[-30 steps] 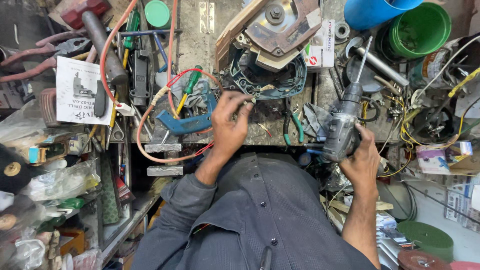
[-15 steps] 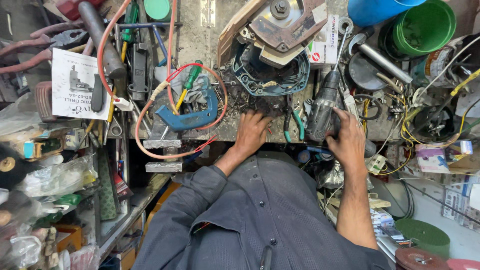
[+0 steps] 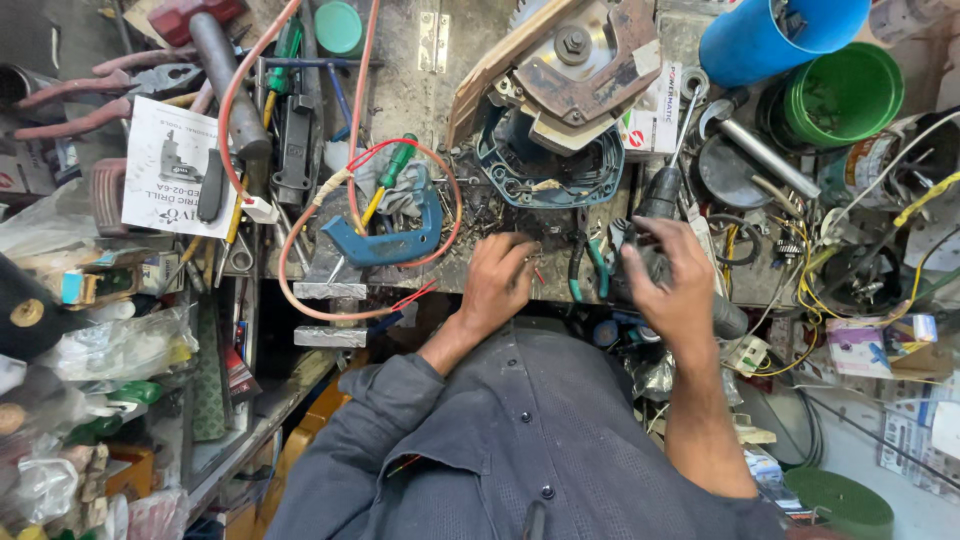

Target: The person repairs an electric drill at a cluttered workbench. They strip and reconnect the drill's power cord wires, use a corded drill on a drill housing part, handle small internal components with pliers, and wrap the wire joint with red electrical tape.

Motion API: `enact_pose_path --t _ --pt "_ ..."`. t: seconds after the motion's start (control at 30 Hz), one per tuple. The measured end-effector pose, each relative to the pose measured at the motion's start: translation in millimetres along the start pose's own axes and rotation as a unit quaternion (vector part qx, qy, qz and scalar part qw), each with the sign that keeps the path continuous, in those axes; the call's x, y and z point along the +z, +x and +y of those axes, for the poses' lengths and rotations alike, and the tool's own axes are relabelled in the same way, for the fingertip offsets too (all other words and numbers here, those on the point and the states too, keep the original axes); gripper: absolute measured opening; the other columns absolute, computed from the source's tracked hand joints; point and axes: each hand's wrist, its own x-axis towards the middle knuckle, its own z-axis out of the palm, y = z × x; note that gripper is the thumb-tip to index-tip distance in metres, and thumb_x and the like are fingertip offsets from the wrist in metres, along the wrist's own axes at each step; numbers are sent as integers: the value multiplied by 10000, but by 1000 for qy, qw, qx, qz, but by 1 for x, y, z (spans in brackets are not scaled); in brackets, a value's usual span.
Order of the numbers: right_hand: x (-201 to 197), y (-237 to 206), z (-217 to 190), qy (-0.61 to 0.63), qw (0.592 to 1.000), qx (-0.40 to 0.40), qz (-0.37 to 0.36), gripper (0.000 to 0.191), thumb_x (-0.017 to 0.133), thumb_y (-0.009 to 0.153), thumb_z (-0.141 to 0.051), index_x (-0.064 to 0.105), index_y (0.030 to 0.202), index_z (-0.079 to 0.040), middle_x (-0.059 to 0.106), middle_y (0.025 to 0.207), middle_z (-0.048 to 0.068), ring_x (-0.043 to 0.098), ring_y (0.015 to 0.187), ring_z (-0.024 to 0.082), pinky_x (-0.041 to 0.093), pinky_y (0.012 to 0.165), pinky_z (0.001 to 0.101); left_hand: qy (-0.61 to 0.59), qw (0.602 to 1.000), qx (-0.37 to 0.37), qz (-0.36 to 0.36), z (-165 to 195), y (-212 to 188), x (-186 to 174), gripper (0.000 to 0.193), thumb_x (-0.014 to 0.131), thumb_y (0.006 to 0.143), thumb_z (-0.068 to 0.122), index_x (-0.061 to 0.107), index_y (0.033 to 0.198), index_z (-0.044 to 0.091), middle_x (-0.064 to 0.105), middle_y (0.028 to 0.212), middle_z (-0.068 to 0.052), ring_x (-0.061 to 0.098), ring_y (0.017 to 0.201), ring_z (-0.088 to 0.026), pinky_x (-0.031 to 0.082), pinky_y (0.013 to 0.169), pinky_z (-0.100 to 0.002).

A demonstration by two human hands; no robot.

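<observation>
My right hand [image 3: 672, 285] grips a dark grey power drill [image 3: 655, 205], its nose pointing away from me over the bench. My left hand [image 3: 497, 282] rests palm down on the cluttered bench edge, fingers curled among small metal scraps; I cannot see anything held in it. Just beyond it lies a blue motor housing [image 3: 548, 172] under a circular-saw guard with a wooden piece [image 3: 560, 65]. A pair of green-handled pliers [image 3: 588, 268] lies between my two hands.
A blue clamp [image 3: 385, 238] and a red wire loop [image 3: 300, 290] lie left of my left hand. A hammer [image 3: 225, 75], a paper leaflet [image 3: 170, 165] and pliers sit farther left. Blue pipe [image 3: 775, 35] and a green tub [image 3: 845, 95] stand at the back right.
My right hand brought the drill leftward toward the bench middle. My left hand drew back from near the blue housing to the bench edge.
</observation>
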Motion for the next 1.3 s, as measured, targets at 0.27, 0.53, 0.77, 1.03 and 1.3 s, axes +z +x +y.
enact_pose_path --t 0.27,0.53,0.77,1.03,1.3 --pt "48 49 -47 -94 980 -169 45 174 800 914 -91 738 1068 -41 683 1031 130 673 936 315 528 791 399 7 996 -18 87 30 52 -32 303 737 896 45 678 1192 28 623 1124 -129 612 1038 -319 500 893 -419" --pt "51 55 -13 169 981 -94 -11 104 747 935 18 681 1015 7 630 1029 107 626 891 191 515 798 295 45 997 12 56 34 87 -34 234 748 865 58 683 1089 75 620 1084 -118 602 983 -331 486 853 -431" --pt "48 55 4 148 982 -119 -13 87 740 950 11 670 1001 9 699 1054 123 688 971 210 542 859 309 4 998 34 45 35 97 -39 194 727 839 25 636 1006 62 614 1008 -84 602 946 -309 478 821 -422" --pt "32 53 -21 95 984 -151 -28 172 744 905 -23 656 1044 26 676 1073 161 678 982 264 538 859 342 8 999 22 35 39 95 -34 220 733 784 34 628 969 88 598 961 -58 561 933 -281 423 828 -409" --pt "22 48 -33 41 987 -135 -72 107 736 932 -26 683 1025 -15 691 1004 117 688 923 279 543 819 368 45 996 74 13 32 87 -28 248 779 763 84 644 971 91 600 926 -59 549 895 -276 396 782 -424"
